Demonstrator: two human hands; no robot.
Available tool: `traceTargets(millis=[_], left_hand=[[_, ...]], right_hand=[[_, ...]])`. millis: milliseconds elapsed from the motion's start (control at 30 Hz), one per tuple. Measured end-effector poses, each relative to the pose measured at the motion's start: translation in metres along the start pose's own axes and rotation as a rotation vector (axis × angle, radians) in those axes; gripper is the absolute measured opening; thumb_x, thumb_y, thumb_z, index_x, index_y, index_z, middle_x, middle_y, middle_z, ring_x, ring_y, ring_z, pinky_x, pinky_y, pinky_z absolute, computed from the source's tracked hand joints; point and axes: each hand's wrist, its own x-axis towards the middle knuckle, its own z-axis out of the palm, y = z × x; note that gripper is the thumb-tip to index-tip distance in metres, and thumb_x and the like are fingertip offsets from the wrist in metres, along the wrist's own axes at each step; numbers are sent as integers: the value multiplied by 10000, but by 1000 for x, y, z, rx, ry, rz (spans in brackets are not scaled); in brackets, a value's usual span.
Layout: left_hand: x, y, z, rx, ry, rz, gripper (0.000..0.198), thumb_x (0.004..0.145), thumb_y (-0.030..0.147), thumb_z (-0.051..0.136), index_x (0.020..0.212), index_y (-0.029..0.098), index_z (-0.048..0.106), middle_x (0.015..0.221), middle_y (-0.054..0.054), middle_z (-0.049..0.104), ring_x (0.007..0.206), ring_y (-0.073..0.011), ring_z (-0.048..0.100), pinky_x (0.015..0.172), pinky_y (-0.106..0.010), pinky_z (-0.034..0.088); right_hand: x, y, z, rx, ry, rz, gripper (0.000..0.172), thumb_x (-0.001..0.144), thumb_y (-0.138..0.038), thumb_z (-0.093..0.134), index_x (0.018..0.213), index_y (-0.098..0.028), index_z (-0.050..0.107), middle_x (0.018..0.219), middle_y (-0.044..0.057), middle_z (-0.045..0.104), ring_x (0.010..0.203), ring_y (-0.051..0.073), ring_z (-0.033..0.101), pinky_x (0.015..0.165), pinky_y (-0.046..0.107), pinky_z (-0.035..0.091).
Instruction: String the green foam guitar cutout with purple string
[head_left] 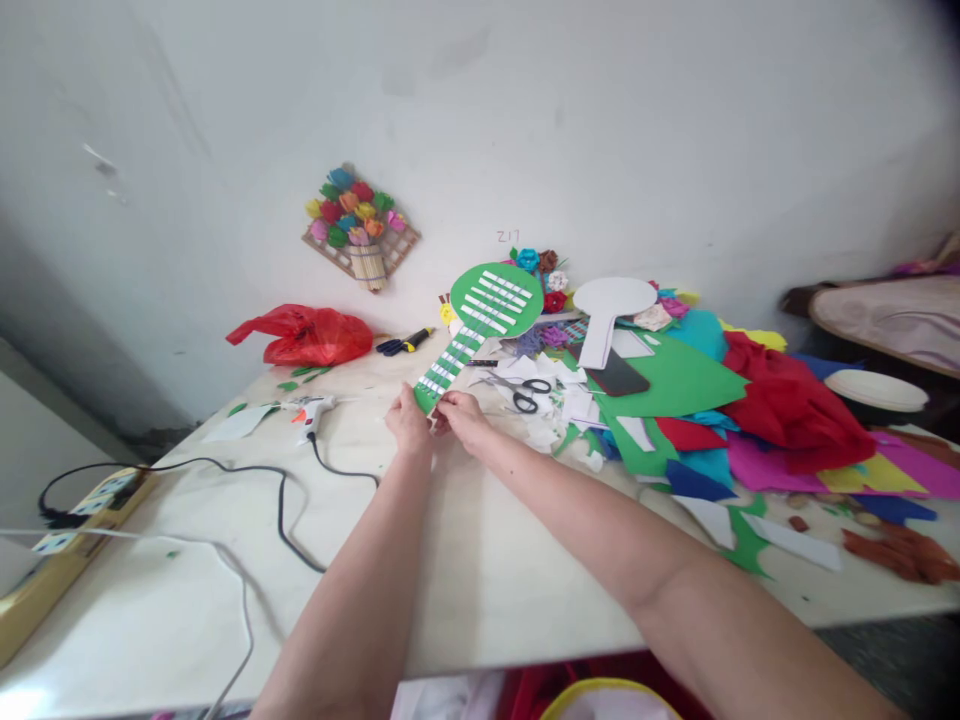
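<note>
A green paddle-shaped paper piece (pixel 459 283) with white strips across its round head and handle is held up over the table. My left hand (pixel 410 420) is closed on the left side of the handle's lower end. On the right side of that same end, my right hand (pixel 462 418) pinches the edge. The round head points away toward the wall. Black-handled scissors (pixel 525 395) lie to the right of my hands, and a white glue gun (pixel 311 415) lies to the left.
A red plastic bag (pixel 319 335) and a power strip (pixel 90 510) with cables are at left. A white paddle-shaped cutout (pixel 613 298), coloured paper (pixel 675 375) and red crepe (pixel 795 410) cover the right side. A flower decoration (pixel 360 220) hangs on the wall.
</note>
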Motion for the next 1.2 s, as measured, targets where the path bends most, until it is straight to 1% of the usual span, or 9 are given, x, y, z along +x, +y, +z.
traceTargets(millis=[100, 233, 433, 667, 833, 967, 1067, 1133, 1200], left_hand=[[1, -2, 0, 24, 52, 27, 326, 706, 478, 468, 589, 174, 441, 457, 61, 340, 360, -63, 298, 347, -209, 257], [3, -4, 0, 4, 67, 30, 332, 713, 484, 453, 591, 176, 442, 477, 55, 337, 385, -67, 307, 362, -210, 265], [5, -5, 1, -8, 116, 37, 329, 730, 467, 436, 556, 188, 410, 495, 38, 361, 434, -81, 337, 396, -218, 285], [-1, 2, -2, 124, 137, 11, 358, 776, 449, 394, 523, 196, 381, 488, 26, 364, 459, -90, 326, 419, -224, 289], [-1, 3, -2, 45, 130, -19, 365, 781, 436, 420, 515, 192, 364, 504, 39, 328, 450, -74, 287, 403, -218, 267], [-2, 7, -3, -2, 122, -44, 352, 779, 414, 447, 523, 193, 348, 494, 51, 297, 426, -64, 285, 388, -212, 259], [-3, 11, -3, -68, 78, -86, 318, 790, 421, 430, 578, 188, 382, 493, 45, 352, 410, -73, 373, 401, -213, 325], [-4, 13, -3, -134, 36, -115, 285, 798, 419, 415, 645, 177, 417, 524, 30, 419, 420, -91, 451, 437, -233, 394], [-6, 15, -1, -187, -12, -125, 259, 797, 408, 419, 696, 169, 429, 539, 29, 444, 418, -98, 480, 467, -253, 435]], right_hand=[[-1, -1, -4, -337, 61, -124, 142, 784, -178, 424, 710, -161, 544, 577, -25, 551, 500, 75, 497, 491, 167, 392], [-6, -3, -5, -834, 74, -331, 243, 827, -248, 394, 736, -178, 609, 765, 38, 658, 723, 129, 577, 623, 205, 387], [-19, -7, 1, -1260, 17, -410, 311, 856, -263, 330, 896, -207, 634, 866, 78, 681, 806, 188, 617, 648, 255, 387], [-28, -15, 0, -1514, -112, -546, 301, 841, -192, 340, 957, -142, 613, 888, 121, 678, 821, 234, 629, 682, 302, 421], [-27, -20, -4, -1600, -273, -649, 302, 827, -161, 345, 955, -121, 617, 881, 144, 676, 834, 252, 633, 694, 328, 438], [-28, -22, -5, -1625, -318, -723, 289, 803, -135, 362, 965, -101, 599, 909, 160, 667, 843, 258, 630, 702, 337, 443], [-29, -22, -4, -1616, -329, -732, 280, 783, -139, 387, 958, -102, 602, 894, 156, 669, 840, 265, 631, 689, 339, 450], [-29, -22, -5, -1618, -361, -693, 284, 769, -125, 394, 947, -103, 614, 866, 150, 674, 826, 263, 636, 673, 333, 453], [-29, -20, -5, -1617, -386, -635, 292, 758, -108, 398, 943, -102, 625, 854, 153, 675, 831, 258, 636, 676, 327, 453]])
